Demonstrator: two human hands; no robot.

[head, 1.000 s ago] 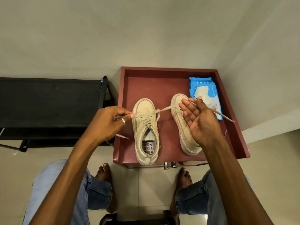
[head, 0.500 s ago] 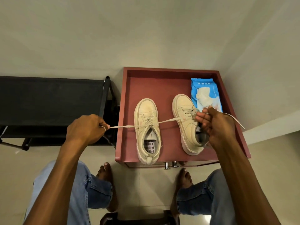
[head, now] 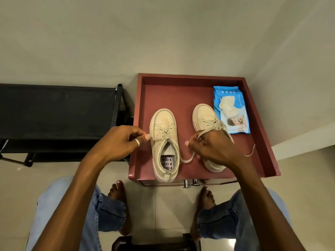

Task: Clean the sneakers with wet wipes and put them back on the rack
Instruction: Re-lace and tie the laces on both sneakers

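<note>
Fingers: your left hand (head: 119,142) is curled nearly closed, thumb and forefinger pinching one end of the flat beige shoelace (head: 186,160) just beside the left sneaker's eyelets; your right hand (head: 213,147) is closed too, a loop of lace wrapped over its knuckles and a slack run hanging from under it.
Black rack: the wide black fabric-topped shoe rack with a thin metal frame (head: 58,109) stands left of the tray, its long axis running left to right, its top matte and woven-looking.
Tray top: the dark red, square, raised-edge wooden cabinet top (head: 181,95) holds both sneakers and the wipes; its surface is smooth and flat, with two shiny metal knobs at the near edge.
Left sneaker: the cream leather-look low-top sneaker with a thick pale sole (head: 164,144) sits upright on the red surface, long axis running away from you, toe to the wall, heel at the near edge; a grey dotted insole shows in its opening.
Right sneaker: the matching cream low-top sneaker (head: 206,118) lies parallel, toe also to the wall, set slightly further from you; your right hand covers its rear half.
Wipes: the soft blue plastic wet wipes pack with a crumpled white wipe at its opening (head: 230,109) lies flat just right of the right sneaker's toe, long axis front to back.
Ring: a silver band (head: 137,142) sits on a left finger.
</note>
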